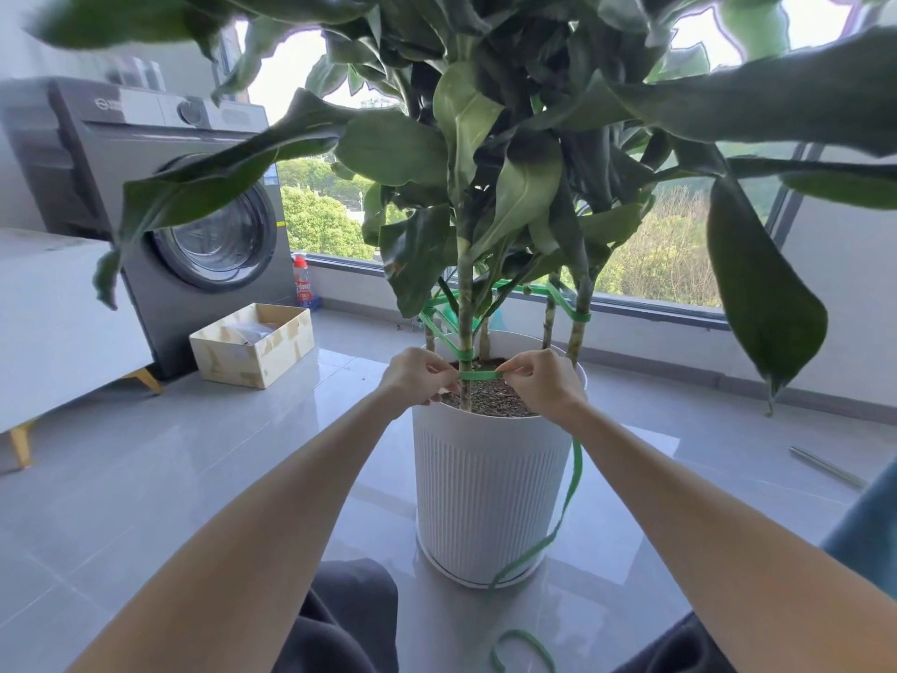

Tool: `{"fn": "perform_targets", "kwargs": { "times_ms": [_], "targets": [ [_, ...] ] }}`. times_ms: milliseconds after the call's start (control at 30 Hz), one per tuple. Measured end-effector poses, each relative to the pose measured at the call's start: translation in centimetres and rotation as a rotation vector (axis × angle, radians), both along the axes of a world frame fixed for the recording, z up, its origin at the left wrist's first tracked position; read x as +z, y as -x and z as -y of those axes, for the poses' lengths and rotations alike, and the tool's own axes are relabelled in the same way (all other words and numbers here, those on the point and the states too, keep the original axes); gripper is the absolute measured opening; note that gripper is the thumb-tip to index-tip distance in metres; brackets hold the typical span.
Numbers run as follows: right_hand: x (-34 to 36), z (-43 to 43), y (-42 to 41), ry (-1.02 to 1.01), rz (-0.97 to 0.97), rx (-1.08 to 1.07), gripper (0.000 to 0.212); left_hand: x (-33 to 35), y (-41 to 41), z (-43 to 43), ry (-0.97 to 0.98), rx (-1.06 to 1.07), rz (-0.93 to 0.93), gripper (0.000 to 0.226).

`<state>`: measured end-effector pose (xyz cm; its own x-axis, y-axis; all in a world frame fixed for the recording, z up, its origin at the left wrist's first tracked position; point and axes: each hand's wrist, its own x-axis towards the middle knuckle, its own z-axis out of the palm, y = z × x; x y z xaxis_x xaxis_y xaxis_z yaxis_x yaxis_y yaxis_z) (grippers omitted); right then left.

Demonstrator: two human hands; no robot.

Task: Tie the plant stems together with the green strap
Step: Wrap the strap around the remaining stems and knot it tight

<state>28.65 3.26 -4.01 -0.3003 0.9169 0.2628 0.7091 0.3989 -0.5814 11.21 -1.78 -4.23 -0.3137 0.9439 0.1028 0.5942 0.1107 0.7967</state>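
Note:
A tall leafy plant with several thin stems (465,303) grows from soil in a white ribbed pot (490,478). A green strap (480,375) is looped round the stems higher up and crosses the nearest stem just above the soil. My left hand (417,378) pinches the strap at the left of that stem. My right hand (543,381) pinches it at the right. The strap's loose tail (573,483) hangs from under my right hand down the pot's side to the floor, where it curls.
A grey washing machine (194,211) stands at the left with an open cardboard box (252,344) before it. A red bottle (302,281) sits by the window sill. A white cabinet (53,327) is at far left. A thin metal rod (825,466) lies on the tiled floor at right.

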Motion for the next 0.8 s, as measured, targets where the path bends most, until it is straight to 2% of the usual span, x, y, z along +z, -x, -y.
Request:
{"fn": "perform_targets", "kwargs": {
  "times_ms": [133, 500, 700, 800],
  "targets": [
    [-0.2, -0.2, 0.1, 0.034, 0.010, 0.001, 0.024, -0.1, 0.1, -0.1, -0.041, 0.091, 0.035, 0.019],
    [-0.1, -0.7, 0.2, 0.104, -0.188, 0.088, 0.011, 0.3, 0.4, -0.1, -0.021, 0.054, 0.182, 0.020],
    [-0.5, -2.3, -0.1, 0.029, -0.198, -0.213, 0.012, -0.1, 2.1, -0.6, -0.023, 0.075, 0.189, 0.027],
    [-0.8, -2.8, 0.1, -0.026, -0.173, -0.284, 0.012, -0.5, 2.6, -1.2, -0.025, 0.106, 0.191, 0.029]
  ]
}}
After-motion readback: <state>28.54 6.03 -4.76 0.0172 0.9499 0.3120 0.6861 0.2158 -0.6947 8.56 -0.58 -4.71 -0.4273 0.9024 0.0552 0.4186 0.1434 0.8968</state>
